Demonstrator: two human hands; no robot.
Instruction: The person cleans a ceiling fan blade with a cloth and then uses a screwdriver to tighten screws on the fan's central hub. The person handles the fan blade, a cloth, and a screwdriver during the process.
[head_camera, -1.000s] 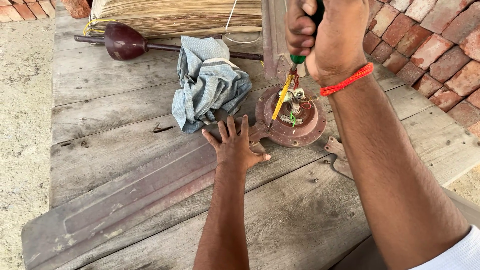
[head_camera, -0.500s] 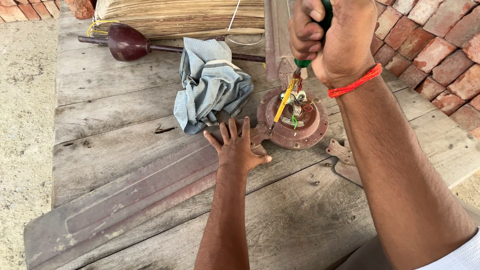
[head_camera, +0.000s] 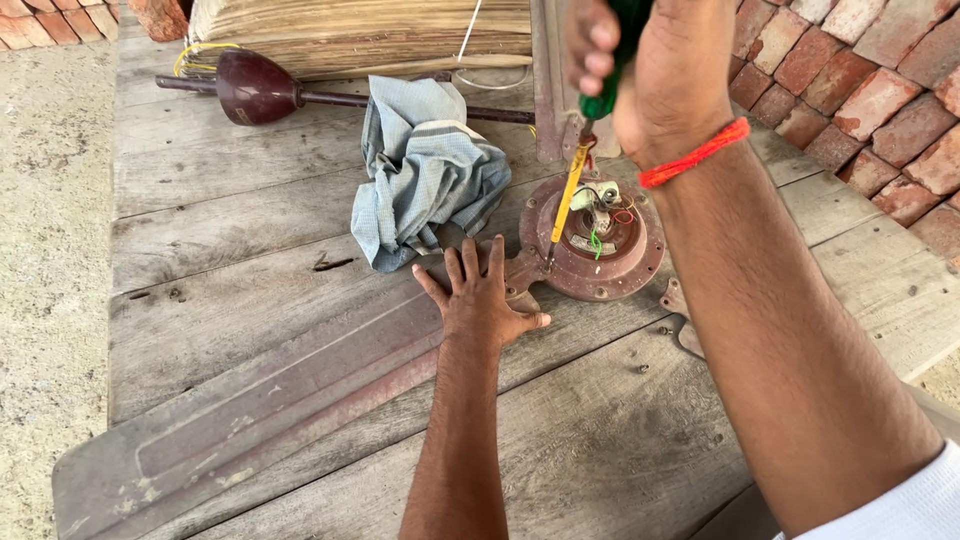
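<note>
Weathered plank bench (head_camera: 250, 210): left hand (head_camera: 483, 305), fingers spread, presses the maroon fan blade (head_camera: 270, 395); right hand (head_camera: 650, 75), fingers clamped, drives a yellow-shafted screwdriver (head_camera: 568, 195) into the round fan motor (head_camera: 600, 245).

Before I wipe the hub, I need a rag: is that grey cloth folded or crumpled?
Crumpled. The grey cloth lies bunched in loose, uneven folds on the wooden platform, beside the fan hub.

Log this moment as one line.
left hand: flat on fan blade | right hand: grips screwdriver, tip at fan motor hub | cloth beside hub
</note>
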